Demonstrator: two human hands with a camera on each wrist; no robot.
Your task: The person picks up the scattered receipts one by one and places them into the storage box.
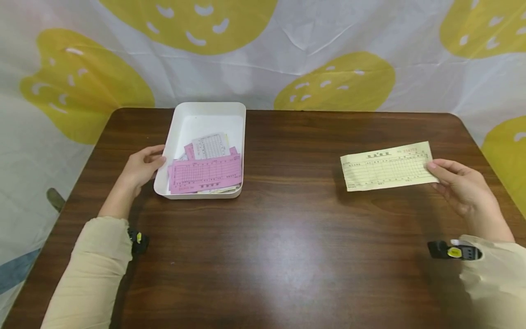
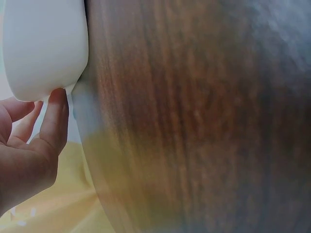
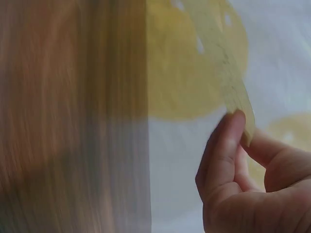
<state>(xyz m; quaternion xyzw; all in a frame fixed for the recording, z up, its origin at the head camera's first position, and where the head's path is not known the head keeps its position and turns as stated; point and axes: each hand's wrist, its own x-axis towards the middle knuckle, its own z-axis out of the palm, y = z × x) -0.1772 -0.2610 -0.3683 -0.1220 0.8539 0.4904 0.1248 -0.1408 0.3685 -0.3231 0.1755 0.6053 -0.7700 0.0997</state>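
Observation:
My left hand (image 1: 139, 169) touches the outer left wall of a white plastic tray (image 1: 211, 106) with its thumb and fingertips. Close up in the left wrist view, the fingers (image 2: 53, 124) meet the tray's outside near its bottom edge. Inside lie paper slips: a pink printed form (image 1: 205, 174) on top, a small white gridded slip (image 1: 213, 146) behind it, and others partly hidden beneath. On the right, my right hand (image 1: 464, 189) pinches a pale yellow printed form (image 1: 386, 167) by its right end, above the table. The right wrist view shows this form (image 3: 233, 87) nearly edge-on.
A dark brown wooden table (image 1: 287, 256) with rounded back corners lies under both hands. Behind it hangs a white cloth (image 1: 255, 77) with large yellow shapes. Black devices with yellow marks sit at both wrists.

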